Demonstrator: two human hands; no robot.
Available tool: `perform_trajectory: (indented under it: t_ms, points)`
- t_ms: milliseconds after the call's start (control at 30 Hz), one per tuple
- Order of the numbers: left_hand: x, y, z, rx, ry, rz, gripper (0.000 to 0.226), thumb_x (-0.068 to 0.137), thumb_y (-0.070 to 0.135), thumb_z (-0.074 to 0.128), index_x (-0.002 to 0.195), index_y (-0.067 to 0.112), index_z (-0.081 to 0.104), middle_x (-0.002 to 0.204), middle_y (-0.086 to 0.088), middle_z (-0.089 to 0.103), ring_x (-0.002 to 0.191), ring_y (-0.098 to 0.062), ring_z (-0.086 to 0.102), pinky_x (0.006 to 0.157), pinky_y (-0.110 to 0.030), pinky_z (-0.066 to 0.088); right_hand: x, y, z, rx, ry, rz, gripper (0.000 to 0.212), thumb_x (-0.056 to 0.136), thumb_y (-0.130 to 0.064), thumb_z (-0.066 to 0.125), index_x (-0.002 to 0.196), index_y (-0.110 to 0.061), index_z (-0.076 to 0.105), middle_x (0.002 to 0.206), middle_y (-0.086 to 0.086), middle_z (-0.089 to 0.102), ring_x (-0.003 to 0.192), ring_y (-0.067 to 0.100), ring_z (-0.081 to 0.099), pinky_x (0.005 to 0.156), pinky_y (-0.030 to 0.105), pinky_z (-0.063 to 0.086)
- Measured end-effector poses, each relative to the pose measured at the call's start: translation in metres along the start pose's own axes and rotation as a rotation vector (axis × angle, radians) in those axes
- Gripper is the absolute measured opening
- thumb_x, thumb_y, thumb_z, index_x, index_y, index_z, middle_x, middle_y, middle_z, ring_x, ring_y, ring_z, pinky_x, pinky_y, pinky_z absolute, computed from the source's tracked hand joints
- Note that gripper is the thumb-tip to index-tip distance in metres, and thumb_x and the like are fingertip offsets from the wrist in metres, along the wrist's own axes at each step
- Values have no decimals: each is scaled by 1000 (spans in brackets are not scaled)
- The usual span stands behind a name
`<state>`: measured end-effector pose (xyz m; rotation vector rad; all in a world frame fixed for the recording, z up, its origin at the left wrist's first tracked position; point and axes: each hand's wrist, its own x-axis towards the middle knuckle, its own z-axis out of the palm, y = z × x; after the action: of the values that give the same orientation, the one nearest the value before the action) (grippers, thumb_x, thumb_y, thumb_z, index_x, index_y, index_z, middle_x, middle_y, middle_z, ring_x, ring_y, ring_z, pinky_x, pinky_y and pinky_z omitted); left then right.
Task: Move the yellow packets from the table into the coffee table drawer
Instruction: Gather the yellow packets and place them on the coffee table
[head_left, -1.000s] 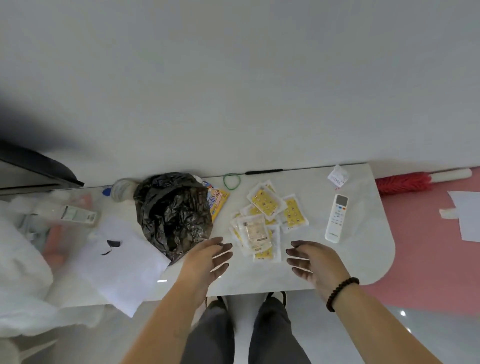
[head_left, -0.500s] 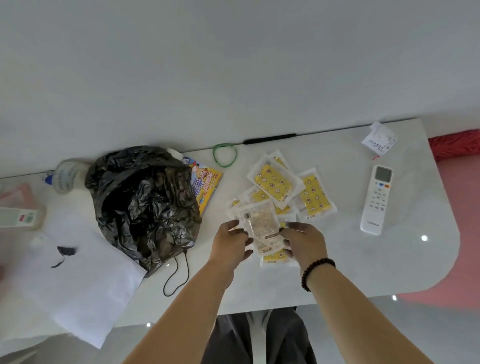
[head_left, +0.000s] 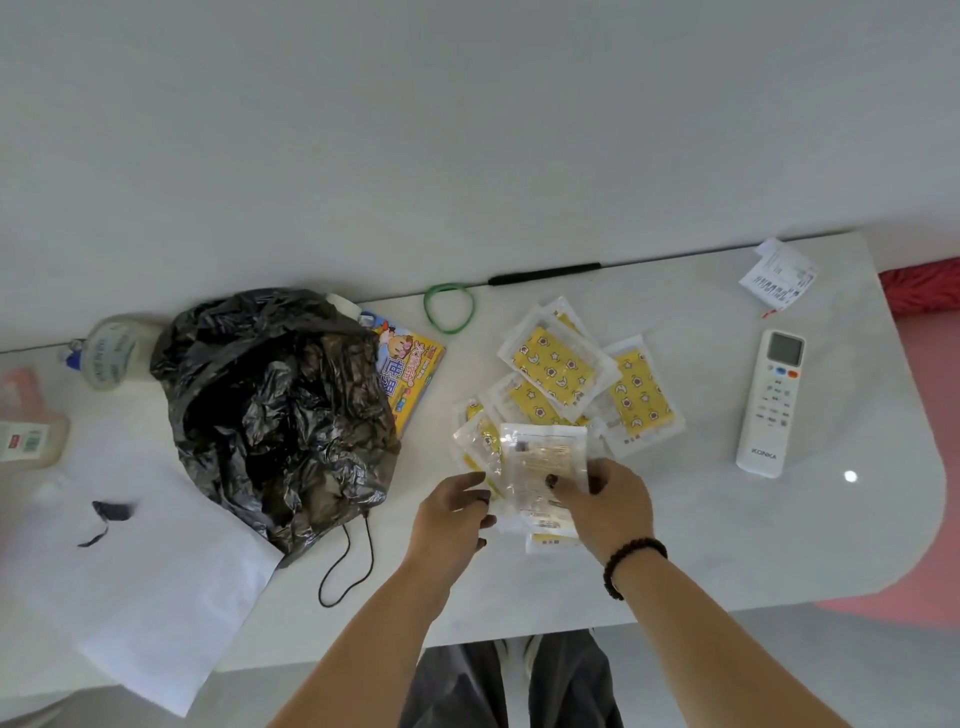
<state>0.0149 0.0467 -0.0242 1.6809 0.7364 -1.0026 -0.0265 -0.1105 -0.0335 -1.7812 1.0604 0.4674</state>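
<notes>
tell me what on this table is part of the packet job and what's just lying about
Job:
yellow packets, in a loose pile
top packet, gripped by both hands
left hand
right hand

Lying about:
black bag
remote
green band
booklet
receipt
white paper
tape roll
table

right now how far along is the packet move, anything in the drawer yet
Nothing looks put away; no drawer is in view. Both hands, left hand and right hand, grip the near packets of the pile. The other yellow packets lie on the table, all left to move.
</notes>
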Motion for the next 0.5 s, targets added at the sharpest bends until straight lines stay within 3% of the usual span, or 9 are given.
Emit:
perform_trajectory:
  t_ms: [100, 200, 267, 367, 500]
  points:
    - [7, -4, 5, 57, 172, 64, 39, 91, 10, 56, 128, 21, 50, 121, 1, 57, 92, -13, 58, 64, -23, 45, -3, 20, -12, 109, 138, 128, 20, 81, -31, 71, 91, -14, 67, 101, 8, 66, 87, 20, 61, 72, 28, 52]
    - [17, -1, 10, 7, 274, 61, 40, 87, 13, 61, 124, 20, 48, 119, 3, 54, 94, -16, 57, 64, -23, 44, -6, 28, -9, 200, 152, 273, 20, 86, -23, 67, 97, -8, 61, 107, 11, 62, 83, 21, 59, 59, 21, 45]
    - [26, 0, 14, -13, 226, 52, 38, 79, 18, 66, 116, 16, 57, 112, -2, 63, 91, -20, 61, 69, -29, 50, -6, 26, 4, 160, 167, 325, 32, 79, -26, 73, 100, -7, 57, 110, 11, 55, 86, 26, 60, 65, 28, 50]
    - [31, 5, 18, 36, 202, 60, 30, 80, 23, 70, 106, 13, 61, 96, -6, 67, 77, -19, 59, 63, -28, 47, -6, 12, 22, 95, 161, 363, 44, 66, -30, 80, 96, -11, 53, 104, 8, 52, 82, 25, 60, 72, 36, 54]
    - [32, 12, 10, 31, 238, 114, 9, 88, 19, 66, 94, 19, 60, 88, 0, 67, 87, -23, 65, 70, -30, 49, 4, 4, 23, 126, 144, 374, 32, 72, -19, 75, 94, -14, 52, 85, 2, 59, 73, 20, 56, 73, 35, 54]
